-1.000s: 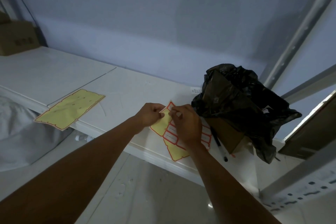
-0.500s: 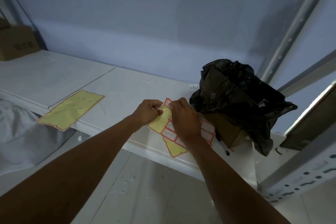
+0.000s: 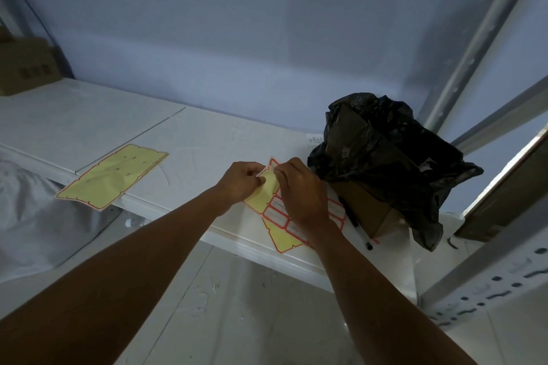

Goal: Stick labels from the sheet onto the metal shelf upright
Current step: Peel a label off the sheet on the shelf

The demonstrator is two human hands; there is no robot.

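Head view, left hand (image 3: pixel 241 184) and right hand (image 3: pixel 302 192) fingers (image 3: pixel 286 169) pinching label sheet (image 3: pixel 284 241), black bag (image 3: pixel 385 151) and pen (image 3: pixel 360 228) beside

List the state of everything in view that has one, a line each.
label sheet: on the shelf board, partly used, top corner lifted.
left hand: pinches that corner.
right hand: pinches the same corner.
spent sheet: flat, labels gone, overhanging the board's front edge.
pen: lying beside the bag.
black bag: crumpled around a cardboard box.
shelf upright: no label visible.
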